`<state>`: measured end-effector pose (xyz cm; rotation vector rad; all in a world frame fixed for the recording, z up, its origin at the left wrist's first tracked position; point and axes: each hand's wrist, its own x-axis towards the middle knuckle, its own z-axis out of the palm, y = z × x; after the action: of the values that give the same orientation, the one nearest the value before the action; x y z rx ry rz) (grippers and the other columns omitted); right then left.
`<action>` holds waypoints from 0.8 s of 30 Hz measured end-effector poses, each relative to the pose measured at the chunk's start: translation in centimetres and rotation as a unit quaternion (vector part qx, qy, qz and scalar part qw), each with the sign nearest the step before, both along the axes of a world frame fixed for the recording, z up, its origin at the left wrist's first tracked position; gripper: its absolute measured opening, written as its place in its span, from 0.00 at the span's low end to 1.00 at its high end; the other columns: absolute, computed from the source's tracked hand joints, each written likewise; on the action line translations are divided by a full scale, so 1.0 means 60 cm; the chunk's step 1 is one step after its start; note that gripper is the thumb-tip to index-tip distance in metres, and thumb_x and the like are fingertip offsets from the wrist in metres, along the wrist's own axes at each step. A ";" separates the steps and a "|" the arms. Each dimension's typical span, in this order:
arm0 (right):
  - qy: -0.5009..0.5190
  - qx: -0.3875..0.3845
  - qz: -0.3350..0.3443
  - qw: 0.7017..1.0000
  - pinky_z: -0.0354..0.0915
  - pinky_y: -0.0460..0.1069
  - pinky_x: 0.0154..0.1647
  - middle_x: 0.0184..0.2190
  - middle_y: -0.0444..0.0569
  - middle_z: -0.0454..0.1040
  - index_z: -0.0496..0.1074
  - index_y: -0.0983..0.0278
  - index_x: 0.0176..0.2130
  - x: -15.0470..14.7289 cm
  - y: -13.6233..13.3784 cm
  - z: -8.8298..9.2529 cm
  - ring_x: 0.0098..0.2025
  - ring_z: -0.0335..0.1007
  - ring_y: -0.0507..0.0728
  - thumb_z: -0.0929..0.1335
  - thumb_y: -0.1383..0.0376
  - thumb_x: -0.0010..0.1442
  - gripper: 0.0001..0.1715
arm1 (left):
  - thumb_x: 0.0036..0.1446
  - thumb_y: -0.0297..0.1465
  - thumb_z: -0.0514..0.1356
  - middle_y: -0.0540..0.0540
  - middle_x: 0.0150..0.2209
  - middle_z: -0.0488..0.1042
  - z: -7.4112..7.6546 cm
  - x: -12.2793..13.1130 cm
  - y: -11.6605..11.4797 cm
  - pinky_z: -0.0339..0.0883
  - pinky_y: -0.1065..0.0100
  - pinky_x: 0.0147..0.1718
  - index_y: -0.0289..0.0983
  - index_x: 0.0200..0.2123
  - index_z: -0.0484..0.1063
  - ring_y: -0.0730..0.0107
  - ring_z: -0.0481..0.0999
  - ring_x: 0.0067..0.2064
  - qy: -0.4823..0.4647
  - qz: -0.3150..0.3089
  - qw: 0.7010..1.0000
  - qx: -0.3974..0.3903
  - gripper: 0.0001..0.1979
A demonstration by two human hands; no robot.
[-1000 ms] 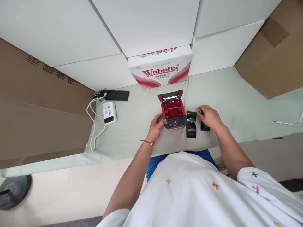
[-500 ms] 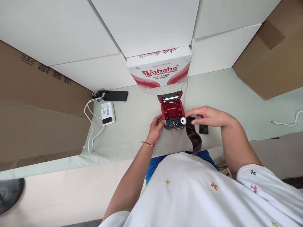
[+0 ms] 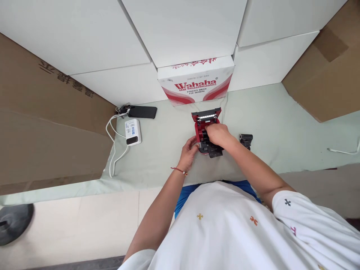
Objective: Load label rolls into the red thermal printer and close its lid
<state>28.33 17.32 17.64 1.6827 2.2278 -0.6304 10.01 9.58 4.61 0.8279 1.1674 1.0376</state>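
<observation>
Cloth-covered tabletop (image 3: 281,123), Wahaha carton (image 3: 197,80) at its far edge, open red printer (image 3: 209,114) just in front.
Left hand (image 3: 189,148) rests against the printer's left side, grip unclear. Right hand (image 3: 218,135) is nearer, its fingers curled closed over a black roll (image 3: 216,153) in the bay, axis left-right, directly beneath them.

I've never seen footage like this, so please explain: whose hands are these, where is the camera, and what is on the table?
One camera, worn on a person's head, looks down at their own bare hands. The left hand rests against a small red printer with its lid open, on a pale green mat. The right hand holds a black roll in the printer's bay. A second black roll lies to the right; a white power bank and a phone lie to the left.
</observation>
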 end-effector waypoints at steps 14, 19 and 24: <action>0.239 0.079 0.112 0.961 0.73 0.64 0.71 0.70 0.61 0.80 0.83 0.66 0.62 0.046 -0.142 -0.015 0.67 0.76 0.67 0.66 0.71 0.78 0.21 | 0.55 0.40 0.76 0.36 0.67 0.83 0.010 -0.012 0.013 0.69 0.43 0.73 0.41 0.61 0.80 0.45 0.77 0.73 -0.003 -0.019 1.000 -0.008 0.31; 0.334 0.219 0.012 0.916 0.66 0.66 0.78 0.74 0.62 0.76 0.76 0.63 0.70 0.090 -0.128 -0.016 0.74 0.71 0.65 0.60 0.62 0.84 0.26 | 0.52 0.35 0.75 0.39 0.63 0.84 0.021 -0.019 0.031 0.71 0.45 0.70 0.40 0.57 0.81 0.47 0.79 0.69 0.007 -0.038 0.999 -0.019 0.28; 0.311 0.309 -0.122 0.891 0.56 0.62 0.83 0.80 0.68 0.68 0.64 0.72 0.79 0.100 -0.013 0.002 0.82 0.61 0.66 0.60 0.59 0.82 0.35 | 0.51 0.38 0.77 0.38 0.64 0.82 0.033 -0.020 0.032 0.73 0.46 0.67 0.42 0.62 0.78 0.48 0.80 0.67 0.017 -0.046 0.999 -0.023 0.34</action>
<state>34.36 16.52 17.75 2.3569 2.9122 -0.6177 8.84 11.51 6.58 0.8584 1.1663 0.9220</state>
